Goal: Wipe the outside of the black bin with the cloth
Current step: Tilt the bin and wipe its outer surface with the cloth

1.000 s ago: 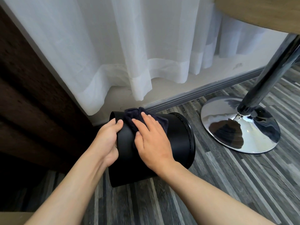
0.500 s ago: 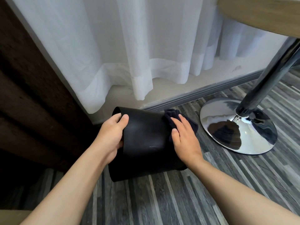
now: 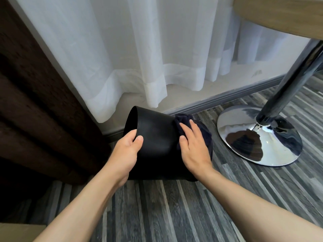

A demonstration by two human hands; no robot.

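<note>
Hands number two, both bare, and both are on one black bin (image 3: 155, 137) that lies on its side on the striped grey floor (image 3: 166, 210). One left hand (image 3: 126, 151) grips the bin's rim at the left end, thumb on the outer wall and fingers curled over the edge. One right hand (image 3: 194, 147) lies flat with fingers spread, pressing one dark cloth (image 3: 202, 131) against the bin's right end, the cloth bunched above the fingertips. Just behind the bin hang two curtains: one sheer white curtain (image 3: 139, 49) and one dark brown curtain (image 3: 35, 102) to the left. Near the bin's right stands one chrome table base (image 3: 262, 137) with a single pole, under one wooden table (image 3: 283, 13) top.
</note>
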